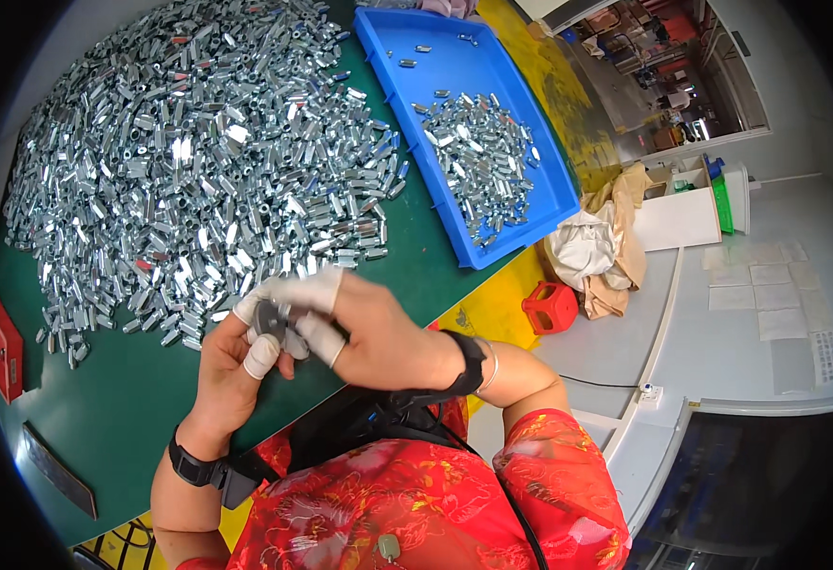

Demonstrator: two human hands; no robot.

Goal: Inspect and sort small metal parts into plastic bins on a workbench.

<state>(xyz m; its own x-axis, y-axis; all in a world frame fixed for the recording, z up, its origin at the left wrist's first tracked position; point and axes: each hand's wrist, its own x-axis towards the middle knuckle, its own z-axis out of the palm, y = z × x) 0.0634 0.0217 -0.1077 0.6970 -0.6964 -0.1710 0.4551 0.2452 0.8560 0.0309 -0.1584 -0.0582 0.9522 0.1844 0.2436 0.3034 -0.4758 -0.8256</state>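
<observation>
My left hand, with white cots on its fingertips, is closed on a dark grey rounded piece whose kind I cannot make out. Over it comes my right hand, also with white cots, blurred by motion. Its fingers are pinched together against the left fingertips, and what they hold is hidden. Both hands are above the near edge of a large heap of shiny hexagonal metal coupling nuts on the green table. Black straps circle both wrists.
A blue tray at the right holds more coupling nuts. At the left are a red box and a dark flat slab. Beyond the table's right edge stand a red stool and brown paper bags.
</observation>
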